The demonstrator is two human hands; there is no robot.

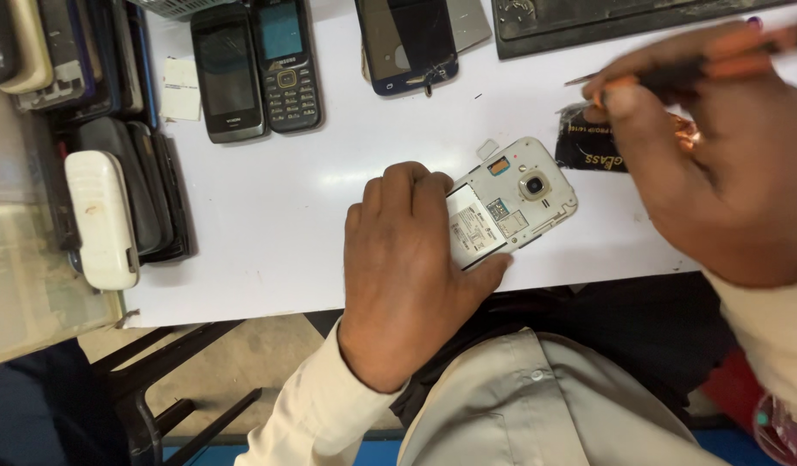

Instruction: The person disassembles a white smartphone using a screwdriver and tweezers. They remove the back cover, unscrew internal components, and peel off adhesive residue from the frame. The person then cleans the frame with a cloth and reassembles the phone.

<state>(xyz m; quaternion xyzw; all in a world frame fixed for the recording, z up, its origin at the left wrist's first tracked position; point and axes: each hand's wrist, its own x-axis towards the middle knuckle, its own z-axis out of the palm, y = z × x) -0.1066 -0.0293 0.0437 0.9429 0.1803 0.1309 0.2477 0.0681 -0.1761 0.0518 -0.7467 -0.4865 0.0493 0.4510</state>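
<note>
A white smartphone (512, 200) lies face down on the white table (312, 198) with its back cover off, showing the camera and battery bay. My left hand (407, 267) rests over its lower half and pins it to the table. My right hand (714, 164) hovers raised at the right and grips a thin screwdriver (675, 73) with an orange and black handle, tip pointing left, above and to the right of the phone. A small black packet (593, 151) lies under that hand.
Two dark keypad phones (256, 69) lie at the back left, and a cracked blue smartphone (407, 43) at the back centre. A black tray (606, 22) sits at the back right. Stacked phones and a white case (101, 216) line the left edge.
</note>
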